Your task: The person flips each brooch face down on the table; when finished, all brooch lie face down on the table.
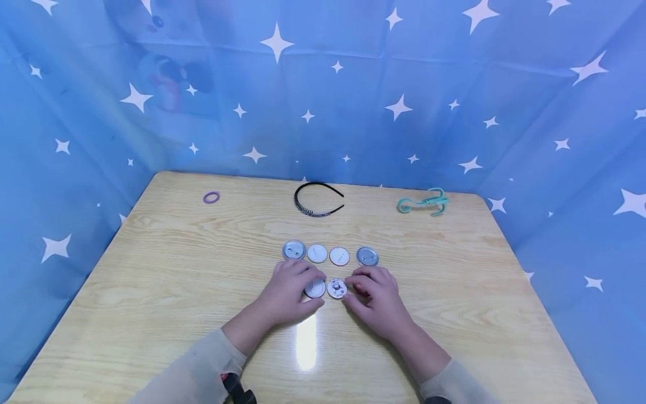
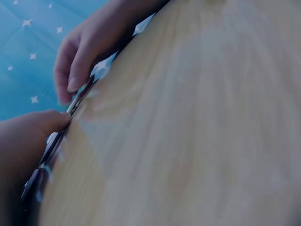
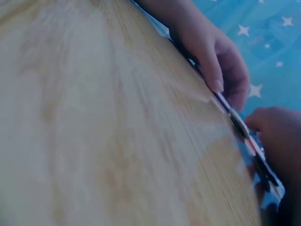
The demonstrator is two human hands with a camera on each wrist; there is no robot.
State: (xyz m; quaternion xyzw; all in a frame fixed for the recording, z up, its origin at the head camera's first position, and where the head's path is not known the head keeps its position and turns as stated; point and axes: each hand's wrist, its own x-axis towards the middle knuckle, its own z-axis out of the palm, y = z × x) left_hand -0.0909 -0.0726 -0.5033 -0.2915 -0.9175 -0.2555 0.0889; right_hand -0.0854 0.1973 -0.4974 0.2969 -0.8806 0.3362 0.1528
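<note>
Several round pin-back badges lie on the table. My left hand [image 1: 292,292] curls over a badge lying back side up [image 1: 315,288], its fingers and thumb about the rim. Just right of it lies a badge with its printed face up [image 1: 337,288], showing a dark figure on white. The fingertips and thumb of my right hand [image 1: 377,300] hold this printed badge at its right edge. Whatever lies beneath the right palm is hidden. Both wrist views catch the badges edge-on between the left hand [image 3: 207,52] and the right hand [image 2: 91,44].
Behind the hands, a row of badges lies pin side up, from a silver one [image 1: 294,250] to a grey one [image 1: 367,256]. Farther back are a purple ring [image 1: 211,197], a black headband [image 1: 304,209] and a teal hair clip [image 1: 424,202]. A starry blue curtain [image 1: 323,90] borders the table.
</note>
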